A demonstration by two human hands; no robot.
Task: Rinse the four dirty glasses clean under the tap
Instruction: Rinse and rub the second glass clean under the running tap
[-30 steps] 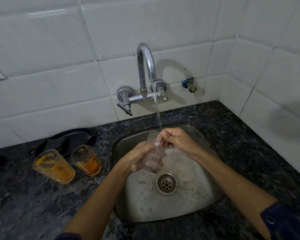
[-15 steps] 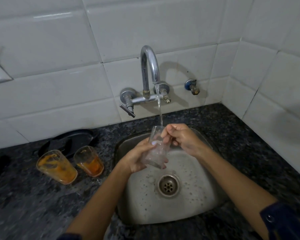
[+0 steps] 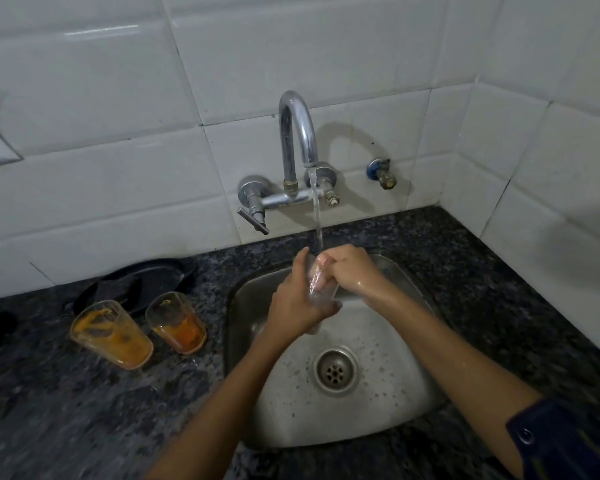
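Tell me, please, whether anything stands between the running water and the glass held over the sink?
Nothing visible does. The stream falls from the tap straight to the glass, which the left hand grips while the right hand's fingers reach inside it.

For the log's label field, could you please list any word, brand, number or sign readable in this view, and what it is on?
None: no readable text shows.
The tap, the wall tiles, the two dirty glasses on the counter, the sink and the glass held under the water bear no legible marking.
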